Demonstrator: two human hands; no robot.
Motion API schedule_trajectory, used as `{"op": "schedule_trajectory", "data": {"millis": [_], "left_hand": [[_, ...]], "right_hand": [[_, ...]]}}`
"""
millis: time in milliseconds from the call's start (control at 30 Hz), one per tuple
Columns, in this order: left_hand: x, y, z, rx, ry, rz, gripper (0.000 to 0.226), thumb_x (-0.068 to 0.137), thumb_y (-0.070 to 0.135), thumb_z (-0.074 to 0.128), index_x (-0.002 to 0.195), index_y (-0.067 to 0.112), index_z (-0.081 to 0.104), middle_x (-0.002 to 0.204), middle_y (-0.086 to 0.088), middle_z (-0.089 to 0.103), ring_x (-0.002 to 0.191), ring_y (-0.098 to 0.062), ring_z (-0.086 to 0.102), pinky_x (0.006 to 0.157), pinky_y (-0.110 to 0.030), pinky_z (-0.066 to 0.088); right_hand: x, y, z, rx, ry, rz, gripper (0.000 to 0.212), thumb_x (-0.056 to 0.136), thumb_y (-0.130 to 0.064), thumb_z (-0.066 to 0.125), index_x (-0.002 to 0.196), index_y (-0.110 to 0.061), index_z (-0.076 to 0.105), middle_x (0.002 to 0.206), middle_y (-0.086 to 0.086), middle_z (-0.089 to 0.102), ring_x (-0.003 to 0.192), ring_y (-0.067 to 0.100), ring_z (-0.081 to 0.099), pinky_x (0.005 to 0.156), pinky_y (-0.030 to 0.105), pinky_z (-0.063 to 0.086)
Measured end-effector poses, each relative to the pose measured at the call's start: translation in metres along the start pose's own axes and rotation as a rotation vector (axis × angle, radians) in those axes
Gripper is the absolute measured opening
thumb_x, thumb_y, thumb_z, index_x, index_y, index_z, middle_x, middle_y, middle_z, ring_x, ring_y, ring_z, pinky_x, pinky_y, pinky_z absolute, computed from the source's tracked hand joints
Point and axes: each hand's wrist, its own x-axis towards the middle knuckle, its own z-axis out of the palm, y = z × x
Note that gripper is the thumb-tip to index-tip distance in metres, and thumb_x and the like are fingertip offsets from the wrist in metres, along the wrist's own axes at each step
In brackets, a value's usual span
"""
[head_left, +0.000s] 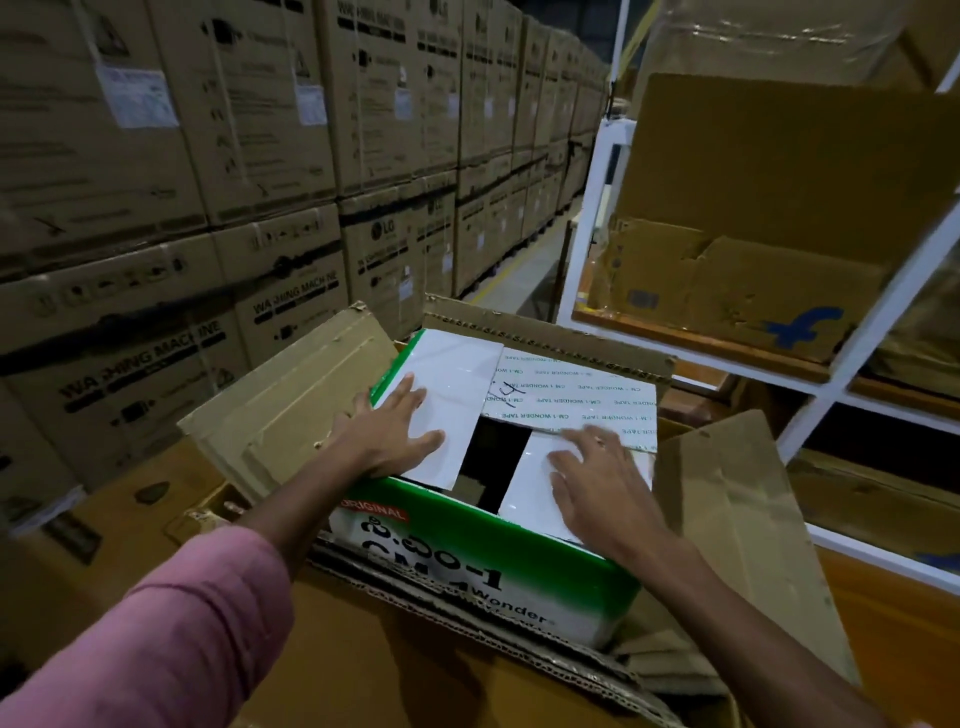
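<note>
Stacked washing-machine cartons (156, 182) form a wall along the left. A white shelving rack (581, 234) stands on the right, and a worn brown box (727, 291) sits on its shelf.

The outer carton (415, 670), of plain brown corrugated board, is open, with its flaps splayed outward at the left and right edges. Inside it sits the green-and-white carton (467, 566). Its printed front wall lies along the outer carton's near edge, and its far side reaches the far edge.

Three top flaps are folded inward:
- left flap (457, 384), glossy white
- near right flap (530, 499), glossy white
- far flap (576, 395), covered in printed tape

A dark gap (493, 452) remains between the flaps. The contents below are too shadowed to identify, though a brownish surface may show near the front.

The left hand (395, 431) lies flat on the left flap with fingers spread, pressing down and gripping nothing. The right hand (597, 478) lies the same way on the near right flap.

Handling, as a judgement:
- The walls are probably stiff, while the flaps are springy and likely to lift again until taped.
- The glossy face looks slippery.
- The carton's weight cannot be read from this view.
- It is best lifted from under the bottom corners or by its side walls, not by the flaps.
</note>
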Motion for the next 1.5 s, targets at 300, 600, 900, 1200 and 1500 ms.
{"op": "schedule_trajectory", "data": {"millis": [300,600,900,1200,1500], "left_hand": [[-0.014,0.060,-0.018,0.120,-0.023,-0.163,0.139,0.057,0.108,0.009,0.163,0.018,-0.001,0.168,-0.004,-0.022,0.151,-0.044,-0.022,0.111,-0.077,-0.011],[-0.014,0.089,-0.008,0.302,-0.127,-0.266,0.150,0.063,0.100,0.045,0.156,0.002,-0.022,0.156,-0.021,-0.042,0.141,-0.049,-0.040,0.100,-0.084,-0.017],[-0.022,0.088,-0.072,0.301,-0.154,-0.010,0.096,0.091,0.051,0.060,0.162,0.020,0.005,0.171,-0.013,-0.005,0.154,-0.047,-0.004,0.116,-0.074,0.008],[-0.066,0.129,-0.104,0.916,0.127,0.420,0.027,0.098,0.004,0.054,0.122,0.011,0.063,0.115,-0.009,0.070,0.106,-0.032,0.066,0.096,-0.041,0.042],[-0.044,0.065,-0.105,0.476,0.173,-0.087,0.071,0.098,0.054,0.051,0.150,0.007,0.043,0.152,-0.019,0.046,0.146,-0.043,0.032,0.117,-0.070,0.005]], "right_hand": [[0.009,0.008,0.007,-0.056,-0.136,-0.098,0.046,0.106,-0.039,0.030,0.139,-0.021,0.055,0.144,0.004,0.052,0.128,0.029,0.043,0.104,0.046,0.036],[0.012,0.010,0.013,-0.102,-0.181,-0.106,0.049,0.105,-0.044,0.028,0.142,-0.022,0.052,0.147,0.001,0.052,0.130,0.031,0.039,0.103,0.050,0.034],[0.013,0.013,0.008,-0.119,-0.247,-0.059,0.049,0.104,-0.047,0.031,0.143,-0.027,0.052,0.152,-0.005,0.048,0.131,0.028,0.039,0.104,0.049,0.032],[0.019,-0.004,0.005,-0.149,-0.327,0.029,0.040,0.098,-0.050,0.037,0.123,-0.031,0.062,0.139,-0.007,0.058,0.121,0.027,0.045,0.096,0.046,0.032],[0.044,-0.031,0.011,-0.098,-0.445,0.132,0.059,0.099,-0.054,0.049,0.153,-0.030,0.042,0.159,0.003,0.039,0.143,0.034,0.032,0.112,0.052,0.027]]}}
